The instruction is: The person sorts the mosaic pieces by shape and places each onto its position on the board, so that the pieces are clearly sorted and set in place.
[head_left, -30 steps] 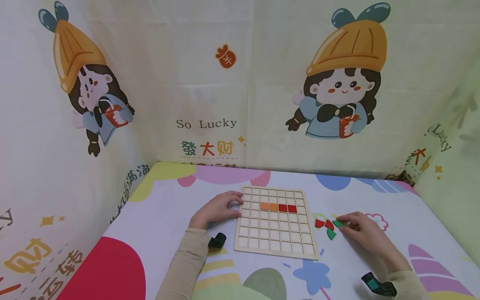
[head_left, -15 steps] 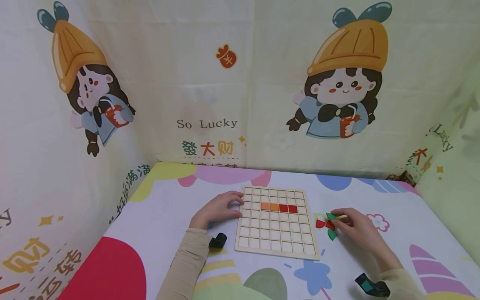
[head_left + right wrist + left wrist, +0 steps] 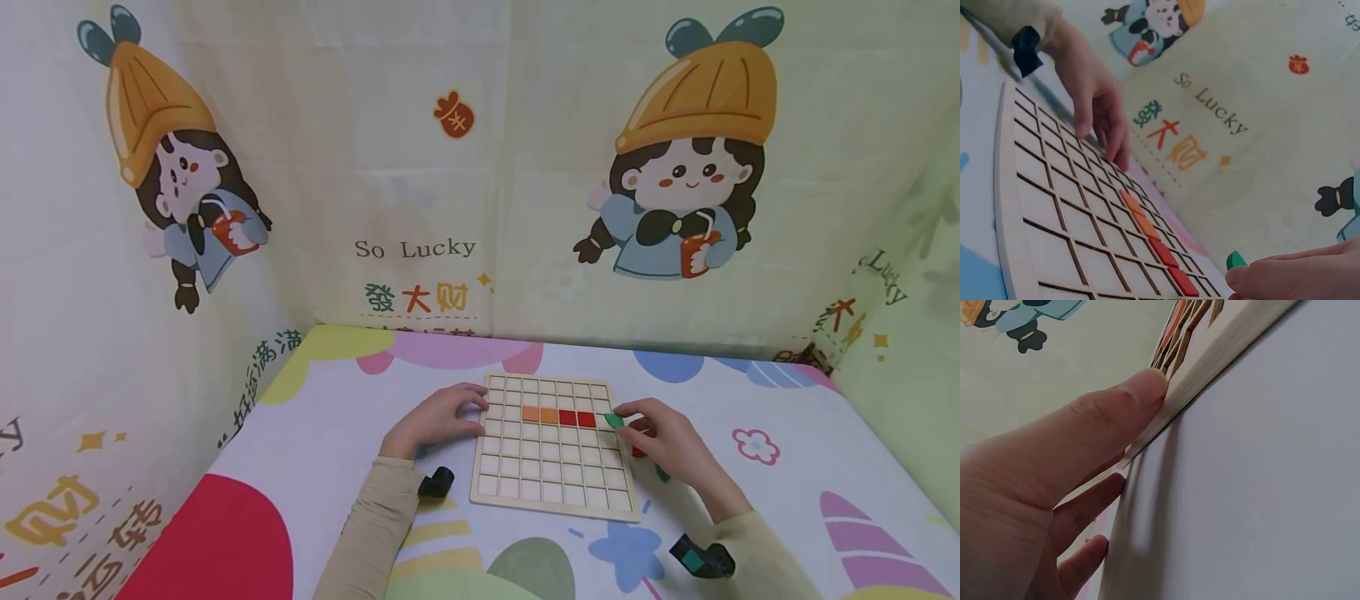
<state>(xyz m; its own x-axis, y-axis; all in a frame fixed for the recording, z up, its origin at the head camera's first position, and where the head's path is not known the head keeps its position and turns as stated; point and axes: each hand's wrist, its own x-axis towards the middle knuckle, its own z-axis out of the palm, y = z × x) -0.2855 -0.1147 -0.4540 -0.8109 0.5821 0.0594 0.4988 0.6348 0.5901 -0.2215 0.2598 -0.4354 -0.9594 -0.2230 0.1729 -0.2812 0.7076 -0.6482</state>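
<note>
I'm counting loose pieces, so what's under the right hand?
In the head view, parts of a red piece and a green piece show beneath the right hand. Anything else there is covered.

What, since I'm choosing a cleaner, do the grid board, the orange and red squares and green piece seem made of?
Grid board: probably bare wood or plywood, matte, from its pale beige colour and brown cut edges. Orange squares and red squares: painted wood or plastic, smooth and evenly coloured, can't tell which. Green piece: perhaps likewise, from its smooth, even colour.
</note>
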